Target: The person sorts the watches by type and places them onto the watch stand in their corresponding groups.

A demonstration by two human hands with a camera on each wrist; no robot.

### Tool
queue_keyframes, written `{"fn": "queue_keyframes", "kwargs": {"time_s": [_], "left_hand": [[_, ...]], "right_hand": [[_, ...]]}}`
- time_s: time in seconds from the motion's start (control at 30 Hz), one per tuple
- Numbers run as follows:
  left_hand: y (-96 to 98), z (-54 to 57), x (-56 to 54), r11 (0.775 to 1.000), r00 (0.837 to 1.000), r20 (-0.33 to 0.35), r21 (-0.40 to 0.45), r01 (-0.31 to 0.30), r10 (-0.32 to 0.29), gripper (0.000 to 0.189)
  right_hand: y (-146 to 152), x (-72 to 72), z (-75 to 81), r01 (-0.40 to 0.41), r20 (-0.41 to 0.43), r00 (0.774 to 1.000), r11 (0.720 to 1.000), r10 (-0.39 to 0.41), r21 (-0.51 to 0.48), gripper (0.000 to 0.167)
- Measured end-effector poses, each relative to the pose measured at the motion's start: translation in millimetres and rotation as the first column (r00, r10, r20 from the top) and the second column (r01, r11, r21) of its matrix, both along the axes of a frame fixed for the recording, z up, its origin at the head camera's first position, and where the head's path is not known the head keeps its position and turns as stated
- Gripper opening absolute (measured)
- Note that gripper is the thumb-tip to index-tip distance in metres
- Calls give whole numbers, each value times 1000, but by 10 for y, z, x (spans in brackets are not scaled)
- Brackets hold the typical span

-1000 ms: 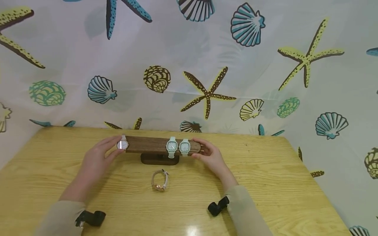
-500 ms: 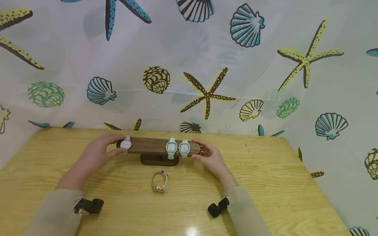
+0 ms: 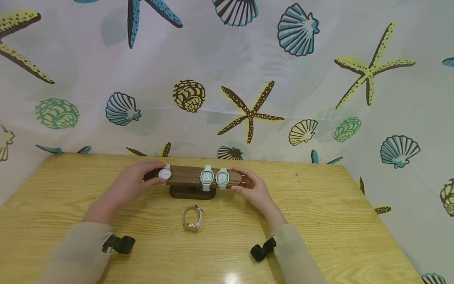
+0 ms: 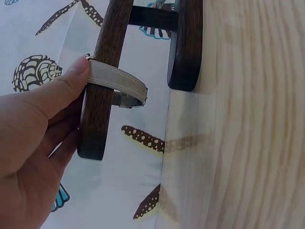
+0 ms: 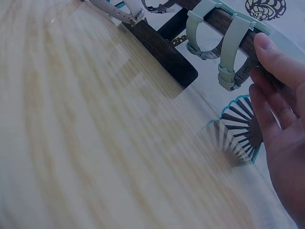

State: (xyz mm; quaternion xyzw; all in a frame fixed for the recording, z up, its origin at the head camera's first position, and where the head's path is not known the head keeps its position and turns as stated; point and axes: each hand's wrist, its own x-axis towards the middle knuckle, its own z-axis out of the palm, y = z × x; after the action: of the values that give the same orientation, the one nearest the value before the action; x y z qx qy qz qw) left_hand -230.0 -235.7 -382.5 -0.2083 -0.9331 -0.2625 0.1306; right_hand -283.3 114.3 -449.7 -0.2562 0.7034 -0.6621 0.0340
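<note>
A dark wooden watch stand point(image 3: 186, 174) has a long horizontal bar on a short base. My left hand point(image 3: 133, 181) pinches a round-faced watch point(image 3: 164, 174) with a pale strap, which loops round the bar near its left end. In the left wrist view the strap point(image 4: 116, 78) hangs loosely below the bar, the thumb at the watch's edge. My right hand point(image 3: 253, 189) grips the bar's right end between thumb and fingers. Beside it, two mint-green square watches, one point(image 3: 207, 177) left of the other point(image 3: 222, 178), sit round the bar.
Another watch point(image 3: 192, 226), rose-gold with a pale strap, lies on its side on the wooden table point(image 3: 220, 236) in front of the stand. Behind the table hangs a white cloth point(image 3: 205, 134) printed with shells and starfish.
My left hand has slid the round-faced watch to the right along the bar, away from its left end. The right hand keeps its grip on the other end.
</note>
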Motion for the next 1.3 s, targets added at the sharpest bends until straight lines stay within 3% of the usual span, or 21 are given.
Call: {"fn": "queue_keyframes", "kwargs": {"time_s": [0.2,0.6,0.9,1.0,1.13,1.3], "left_hand": [[156,-6,-25,1000,999,31,10,16,-16,46],[399,-1,-53,1000,1000,30,1,7,-7,46],[436,-6,-24,1000,1000,23,16,-6,5,46],[436,-16,-24,1000,1000,21,17,-11,11,47],[423,-77,-28,999,1000,7,33,-16,15,47],[419,-158,13,996,999,-30,84,-17,20,47]], "right_hand": [[12,-5,-12,6,2,1000,1000,-6,8,56],[7,24,28,20,42,999,1000,-21,21,56],[12,9,32,8,59,998,1000,-8,9,57],[7,61,113,3,60,998,1000,-3,3,56],[-11,140,228,5,69,998,1000,-6,18,55],[-13,94,179,6,84,996,999,-9,40,56]]}}
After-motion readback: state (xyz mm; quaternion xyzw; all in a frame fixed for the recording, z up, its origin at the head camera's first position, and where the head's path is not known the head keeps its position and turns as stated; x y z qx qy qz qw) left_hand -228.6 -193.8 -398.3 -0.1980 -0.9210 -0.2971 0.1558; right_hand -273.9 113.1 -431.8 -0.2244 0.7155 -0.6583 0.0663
